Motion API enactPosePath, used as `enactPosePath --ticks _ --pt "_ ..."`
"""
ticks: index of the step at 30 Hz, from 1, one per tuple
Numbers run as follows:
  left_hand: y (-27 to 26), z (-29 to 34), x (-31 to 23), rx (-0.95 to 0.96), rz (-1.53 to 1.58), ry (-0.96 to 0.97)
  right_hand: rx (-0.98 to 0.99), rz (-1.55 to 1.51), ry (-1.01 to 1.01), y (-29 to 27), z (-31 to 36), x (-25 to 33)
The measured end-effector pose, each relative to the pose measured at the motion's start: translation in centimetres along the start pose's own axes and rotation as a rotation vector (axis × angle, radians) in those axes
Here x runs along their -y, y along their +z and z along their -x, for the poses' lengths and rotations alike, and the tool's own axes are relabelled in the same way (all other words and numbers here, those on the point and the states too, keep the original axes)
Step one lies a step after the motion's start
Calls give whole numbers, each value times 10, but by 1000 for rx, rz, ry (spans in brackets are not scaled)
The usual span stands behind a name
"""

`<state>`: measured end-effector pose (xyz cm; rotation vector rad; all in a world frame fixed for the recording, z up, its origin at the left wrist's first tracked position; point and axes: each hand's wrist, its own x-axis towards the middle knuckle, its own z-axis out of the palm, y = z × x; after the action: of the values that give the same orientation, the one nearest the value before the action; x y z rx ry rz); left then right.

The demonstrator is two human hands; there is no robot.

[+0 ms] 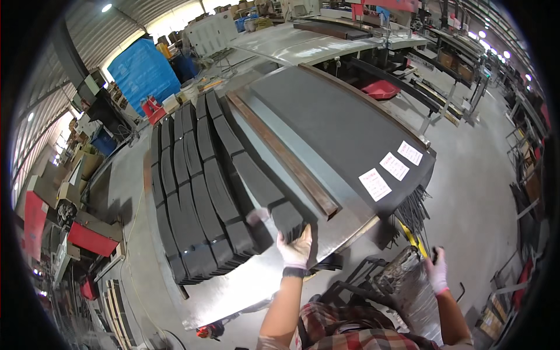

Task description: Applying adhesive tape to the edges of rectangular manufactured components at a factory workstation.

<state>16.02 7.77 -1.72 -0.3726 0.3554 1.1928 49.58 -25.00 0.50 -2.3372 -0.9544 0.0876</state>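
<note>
Metal table [233, 297]: L hand [295, 251] fingers grasp blk strip bundle [286, 216] end; R hand [436, 273] fingers, can't tell.

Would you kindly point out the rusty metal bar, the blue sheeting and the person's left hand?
Rusty metal bar [282, 152]: head view, middle of its length.
Blue sheeting [144, 76]: head view, middle of its broad face.
Left hand [296, 251]: head view, middle of the glove.

Here's my left forearm [283, 309], angled up and ahead, gloved left hand [294, 251] at its end in a grip, thumb to the right, fingers to the left! Across from it, my right forearm [453, 319] slants inward, gloved right hand [436, 274] well apart, its finger pose too small to read.
</note>
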Motion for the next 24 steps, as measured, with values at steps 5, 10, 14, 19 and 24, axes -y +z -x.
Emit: enactPosePath --ticks 5,10,14,19,24 --pt "-2 -41 4 103 353 236 1085 218 415 -30 15 -227" --pt "28 -15 61 -524 -451 511 978 -453 936 -64 -16 -137" --pt "98 -67 104 -495 -2150 1253 882 -456 934 -35 -26 -225" --pt "106 -116 112 -283 -2023 600 782 -568 880 -1 -37 -356" --pt "94 -94 183 -96 -1759 538 55 -457 337 -7 -116 -146"
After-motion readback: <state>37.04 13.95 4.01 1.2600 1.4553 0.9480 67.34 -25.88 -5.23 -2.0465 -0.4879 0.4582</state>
